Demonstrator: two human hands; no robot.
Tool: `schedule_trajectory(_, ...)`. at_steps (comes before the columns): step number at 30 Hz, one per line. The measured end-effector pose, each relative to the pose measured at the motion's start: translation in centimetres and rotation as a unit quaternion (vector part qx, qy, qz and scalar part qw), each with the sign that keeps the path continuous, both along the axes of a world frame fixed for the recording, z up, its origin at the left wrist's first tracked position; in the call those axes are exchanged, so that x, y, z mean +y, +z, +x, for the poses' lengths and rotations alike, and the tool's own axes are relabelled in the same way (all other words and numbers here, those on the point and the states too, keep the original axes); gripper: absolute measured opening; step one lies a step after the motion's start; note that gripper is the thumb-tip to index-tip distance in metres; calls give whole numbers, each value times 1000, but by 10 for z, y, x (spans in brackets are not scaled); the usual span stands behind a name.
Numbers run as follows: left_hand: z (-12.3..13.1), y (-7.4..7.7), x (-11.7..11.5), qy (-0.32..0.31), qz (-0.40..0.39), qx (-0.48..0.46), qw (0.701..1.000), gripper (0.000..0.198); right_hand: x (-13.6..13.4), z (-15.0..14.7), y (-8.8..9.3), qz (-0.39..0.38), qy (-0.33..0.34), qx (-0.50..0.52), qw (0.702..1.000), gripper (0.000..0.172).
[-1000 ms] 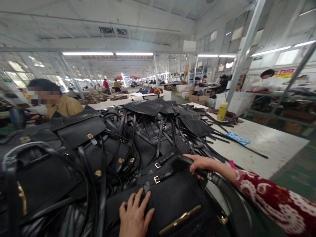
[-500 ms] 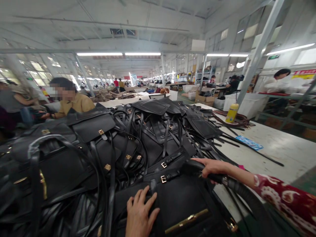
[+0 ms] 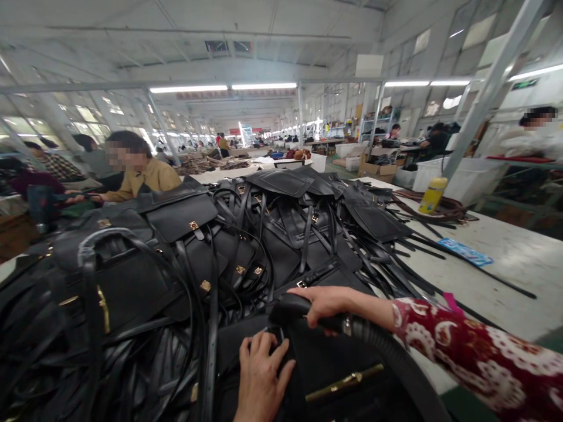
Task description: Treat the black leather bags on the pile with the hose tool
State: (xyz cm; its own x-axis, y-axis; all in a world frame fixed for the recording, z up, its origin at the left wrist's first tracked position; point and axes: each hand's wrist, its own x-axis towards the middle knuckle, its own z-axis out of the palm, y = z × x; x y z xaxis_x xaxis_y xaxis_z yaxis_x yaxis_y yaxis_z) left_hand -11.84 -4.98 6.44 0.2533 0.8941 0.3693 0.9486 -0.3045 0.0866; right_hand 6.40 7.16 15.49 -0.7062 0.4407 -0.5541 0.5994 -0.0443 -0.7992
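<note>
My right hand (image 3: 323,305) is wrapped round the curved black handle of a vacuum hose (image 3: 292,308). From it the ribbed hose (image 3: 396,357) runs down to the bottom edge. The handle's front end lies over the upper part of a black leather bag (image 3: 343,351), which has a gold zip (image 3: 345,384) on its front. My left hand (image 3: 261,372) rests on the same bag, fingers apart and slightly bent, just below the handle's end. The handle hides part of the bag's buckles and straps; one buckle (image 3: 301,283) shows beyond it.
Several black bags (image 3: 180,220) with loose straps and gold clasps are heaped to the left and ahead. On the white table (image 3: 510,275) at right are a yellow bottle (image 3: 433,196), a blue packet (image 3: 466,252) and coiled brown straps. A person in a tan shirt (image 3: 152,179) sits at the far left.
My right hand has brought the hose handle leftward across the bag, close to my left hand. The fingers of my left hand are more bent. The whole view has shifted slightly.
</note>
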Motion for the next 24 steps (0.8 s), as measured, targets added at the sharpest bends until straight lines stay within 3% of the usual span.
schedule_trajectory(5, 7, 8, 9, 40, -26, -5, 999, 25, 11, -25, 5, 103, -14, 14, 994, 85)
schedule_trajectory(9, 6, 14, 29, 82, -28, -7, 996, 24, 2, 3, 18, 176, -67, 31, 982, 81)
schedule_trajectory(12, 1, 12, 44, 89, -33, -19, 995, 25, -25, 44, 21, 179, -74, 24, 981, 82)
schedule_trajectory(16, -1, 8, 49, 89, -43, -26, 995, 28, -82, 83, 5, 138, -26, -11, 990, 84)
schedule_trajectory(20, 3, 8, 43, 100, -43, -23, 994, 30, -121, 78, -12, 219, 36, -61, 973, 84)
schedule_trajectory(24, 5, 10, 43, 100, -46, -24, 994, 29, -130, 47, -14, 291, 58, -56, 953, 84)
